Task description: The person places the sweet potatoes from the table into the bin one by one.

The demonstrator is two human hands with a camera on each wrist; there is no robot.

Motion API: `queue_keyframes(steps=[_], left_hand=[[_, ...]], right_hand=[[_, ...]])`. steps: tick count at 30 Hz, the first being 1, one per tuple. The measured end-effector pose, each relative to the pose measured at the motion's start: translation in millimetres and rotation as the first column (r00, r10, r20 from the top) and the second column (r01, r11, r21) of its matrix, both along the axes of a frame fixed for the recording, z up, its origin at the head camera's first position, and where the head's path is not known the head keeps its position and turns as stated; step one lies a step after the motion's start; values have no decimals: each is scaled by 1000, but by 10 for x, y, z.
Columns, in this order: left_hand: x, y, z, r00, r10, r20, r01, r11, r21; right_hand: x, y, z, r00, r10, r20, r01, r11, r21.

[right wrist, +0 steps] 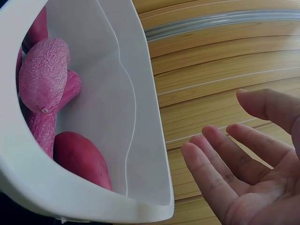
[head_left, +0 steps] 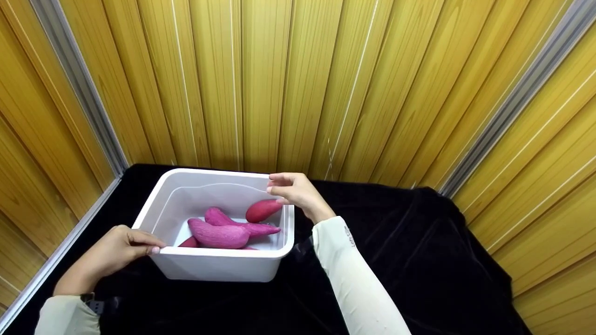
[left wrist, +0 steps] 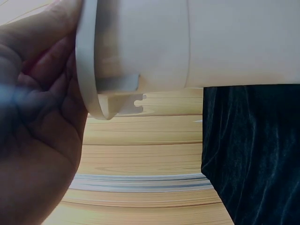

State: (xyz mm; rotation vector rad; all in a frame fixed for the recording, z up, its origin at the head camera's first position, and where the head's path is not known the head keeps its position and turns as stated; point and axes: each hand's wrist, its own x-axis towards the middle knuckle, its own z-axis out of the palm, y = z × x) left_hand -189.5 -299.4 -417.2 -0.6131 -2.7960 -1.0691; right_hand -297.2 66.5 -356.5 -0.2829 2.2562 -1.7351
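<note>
A white plastic bin (head_left: pixel 219 251) holds several sweet potatoes. A curved pink-purple sweet potato (head_left: pixel 219 236) lies across another pink one (head_left: pixel 265 230), and a redder one (head_left: pixel 261 211) leans by the right wall. Others are partly hidden by the front rim. My left hand (head_left: pixel 114 246) pinches the rim at the front left corner; its wrist view shows the hand (left wrist: pixel 40 98) at the rim from outside. Over the back right corner is my right hand (head_left: pixel 300 193), and in its wrist view the fingers (right wrist: pixel 234 164) are loosely extended, apart from the bin, holding nothing.
Black cloth (head_left: pixel 396 251) covers the surface under the bin and spreads to the right. Yellow wood-look panels (head_left: pixel 307 83) stand behind and at both sides, with metal corner posts (head_left: pixel 512 102) between them.
</note>
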Motion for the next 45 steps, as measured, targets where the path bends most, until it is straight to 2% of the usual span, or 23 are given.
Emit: queue_keyframes(steps=[3,10,15,19,25,34,39,42,45], left_hand=[[-6,0,-10,1000,-14,-4,14,1000,21],[-15,7,-15,1000,12,22,-12,1000,8],[-25,7,-12,1000,3,24,-3,1000,10],[-30,-6,8,999,3,50,-4,1000,18],[6,-46,22,999,17,49,-17,1000,10],[45,36,17,996,29,-85,-32,999,-32],[113,259,60,988,32,-152,-40,998,-49],[111,428,105,981,36,-189,-52,995,-85],[79,612,134,969,72,-237,-111,981,-156]], right_hand=[[3,0,-4,1000,0,-1,0,1000,-8],[-8,16,-31,1000,10,-10,-10,1000,-14],[-9,34,-35,1000,3,-7,-3,1000,-18],[-6,55,-50,1000,2,-8,-2,1000,-18],[3,67,-67,1000,2,-9,-2,1000,-7],[14,177,-91,998,14,-57,-12,999,46],[28,327,-132,994,14,-105,-6,997,71],[55,472,-168,990,-6,-142,20,995,95],[107,658,-225,977,-21,-212,52,988,144]])
